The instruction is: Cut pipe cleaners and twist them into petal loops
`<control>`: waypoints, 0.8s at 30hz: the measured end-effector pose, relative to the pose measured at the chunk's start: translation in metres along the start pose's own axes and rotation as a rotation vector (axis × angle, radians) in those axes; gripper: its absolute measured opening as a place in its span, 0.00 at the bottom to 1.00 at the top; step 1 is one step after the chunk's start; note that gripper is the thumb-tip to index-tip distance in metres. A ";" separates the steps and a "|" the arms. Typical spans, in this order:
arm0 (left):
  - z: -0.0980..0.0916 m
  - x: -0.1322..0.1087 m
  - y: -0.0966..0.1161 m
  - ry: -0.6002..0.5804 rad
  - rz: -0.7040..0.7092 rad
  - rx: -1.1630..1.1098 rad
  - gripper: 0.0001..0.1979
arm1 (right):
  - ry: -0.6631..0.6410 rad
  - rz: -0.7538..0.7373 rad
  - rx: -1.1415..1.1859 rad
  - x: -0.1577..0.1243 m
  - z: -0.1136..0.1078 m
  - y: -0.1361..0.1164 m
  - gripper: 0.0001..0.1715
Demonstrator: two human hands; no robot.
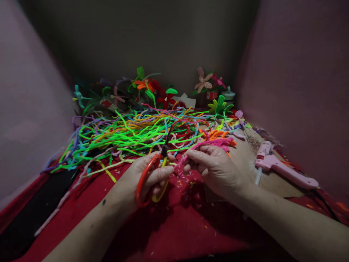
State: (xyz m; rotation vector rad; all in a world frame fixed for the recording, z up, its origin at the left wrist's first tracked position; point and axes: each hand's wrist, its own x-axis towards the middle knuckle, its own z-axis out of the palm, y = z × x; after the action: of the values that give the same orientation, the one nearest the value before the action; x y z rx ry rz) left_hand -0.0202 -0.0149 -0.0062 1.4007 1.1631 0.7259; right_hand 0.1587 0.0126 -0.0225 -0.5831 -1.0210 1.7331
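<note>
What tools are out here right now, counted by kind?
scissors: 1, held in the left hand
glue gun: 1, lying on the cardboard, right of the right hand, which pinches a pink pipe cleaner
Total: 2

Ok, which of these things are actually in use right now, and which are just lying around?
In use:
scissors in the left hand
pink pipe cleaner pinched by the right hand

Lying about:
pile of loose pipe cleaners
finished flowers at the back
pink glue gun on the cardboard
</note>
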 end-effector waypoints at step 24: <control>0.013 0.003 -0.028 0.428 0.454 1.425 0.14 | 0.260 -0.153 -0.172 0.004 -0.005 -0.006 0.09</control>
State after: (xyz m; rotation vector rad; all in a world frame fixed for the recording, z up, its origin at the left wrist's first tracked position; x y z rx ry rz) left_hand -0.0141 -0.0199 -0.0363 2.8482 1.8527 0.4540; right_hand 0.1640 0.0188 -0.0195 -0.7958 -1.0064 1.4028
